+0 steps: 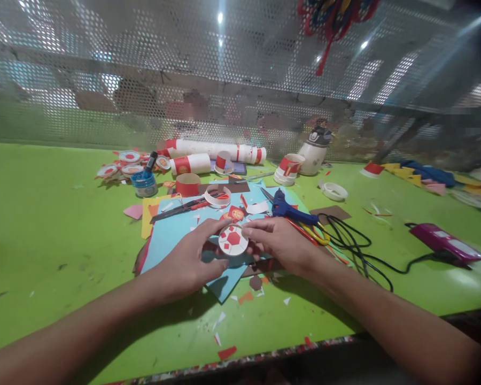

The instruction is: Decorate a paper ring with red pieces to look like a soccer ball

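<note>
Patterned disc [233,239] held above the blue paper [168,235], its red patches [226,246] at risk of lifting
The right hand [284,243] pinches the disc's edge in its fingers; the left hand [184,262] curves round the opposite side, thumb apart, and whether it grips I cannot tell. A fingertip sliding across the face could shift any loosely stuck patch; a swinging right wrist could snag the black cable [342,235], dragging the blue glue gun [291,210] across the table [64,230]

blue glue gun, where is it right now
In the head view, the blue glue gun lies right of centre, just beyond the right hand, with a brown paper piece to its right.
</note>
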A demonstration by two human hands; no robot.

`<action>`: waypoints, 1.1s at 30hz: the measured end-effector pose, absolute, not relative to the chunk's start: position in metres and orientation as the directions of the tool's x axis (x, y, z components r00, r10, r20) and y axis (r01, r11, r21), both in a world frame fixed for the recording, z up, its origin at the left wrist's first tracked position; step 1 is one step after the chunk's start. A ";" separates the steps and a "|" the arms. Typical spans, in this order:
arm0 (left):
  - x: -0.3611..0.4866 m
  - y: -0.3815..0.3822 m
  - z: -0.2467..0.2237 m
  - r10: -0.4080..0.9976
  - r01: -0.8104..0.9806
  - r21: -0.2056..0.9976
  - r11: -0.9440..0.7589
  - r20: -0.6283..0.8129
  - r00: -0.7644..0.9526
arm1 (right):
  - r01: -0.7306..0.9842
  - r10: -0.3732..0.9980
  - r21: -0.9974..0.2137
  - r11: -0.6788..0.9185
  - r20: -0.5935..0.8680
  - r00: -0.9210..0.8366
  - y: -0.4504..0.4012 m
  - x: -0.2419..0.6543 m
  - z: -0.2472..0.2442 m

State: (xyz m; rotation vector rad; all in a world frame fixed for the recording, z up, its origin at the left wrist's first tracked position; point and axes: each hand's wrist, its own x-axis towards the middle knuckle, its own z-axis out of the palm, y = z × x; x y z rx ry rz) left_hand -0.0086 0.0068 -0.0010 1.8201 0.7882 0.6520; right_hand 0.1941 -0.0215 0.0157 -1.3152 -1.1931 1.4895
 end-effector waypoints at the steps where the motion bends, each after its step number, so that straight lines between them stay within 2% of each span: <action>1: -0.008 0.006 0.000 0.760 0.246 0.920 -0.306 0.081 0.645 | 0.033 0.964 -0.973 -0.230 -0.232 -0.131 -0.022 0.194 0.016; 5: -0.008 0.005 0.001 0.757 0.317 0.874 -0.368 0.084 0.648 | 0.082 0.969 -0.976 -0.203 -0.212 -0.123 -0.021 0.194 0.015; 12: -0.006 0.009 -0.006 0.738 0.359 0.773 -0.524 0.200 0.645 | 0.102 0.971 -0.980 -0.172 -0.186 -0.148 -0.020 0.195 0.011; 27: -0.004 0.008 0.001 0.815 0.448 0.778 -0.441 0.138 0.563 | 0.230 0.988 -0.970 -0.076 -0.104 -0.112 -0.025 0.194 0.017; 33: -0.001 0.008 -0.001 0.822 0.393 0.844 -0.365 0.094 0.562 | 0.276 0.992 -0.960 -0.037 -0.070 -0.110 -0.023 0.195 0.015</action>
